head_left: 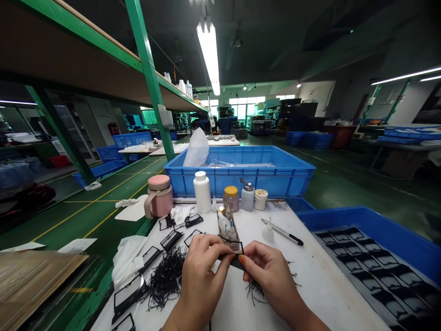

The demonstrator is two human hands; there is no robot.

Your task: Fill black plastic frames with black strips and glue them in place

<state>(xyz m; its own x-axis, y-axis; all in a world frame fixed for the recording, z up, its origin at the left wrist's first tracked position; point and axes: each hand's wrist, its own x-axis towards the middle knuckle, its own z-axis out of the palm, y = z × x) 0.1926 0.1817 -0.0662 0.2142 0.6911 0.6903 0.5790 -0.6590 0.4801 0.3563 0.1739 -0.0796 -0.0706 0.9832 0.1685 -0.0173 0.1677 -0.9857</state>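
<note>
Both my hands meet over the white table (pixel 320 280) near its front edge. My left hand (pixel 203 271) pinches the left side of a thin black rectangular frame (pixel 231 246). My right hand (pixel 267 271) is closed on the frame's lower right part, where a dark strip shows between the fingers. A heap of thin black strips (pixel 168 276) lies just left of my left hand, with several more black frames (pixel 172 239) beside it. A few loose strips (pixel 255 289) lie under my right hand.
Behind my hands stand a pink mug (pixel 159 196), a white bottle (pixel 202 192), a yellow-lidded jar (pixel 231 197), a pump dispenser (pixel 247 196) and a small pot (pixel 261 199). A pen (pixel 282 232) lies to the right. Blue crates stand behind (pixel 241 177) and at right (pixel 379 225), the latter holding black parts.
</note>
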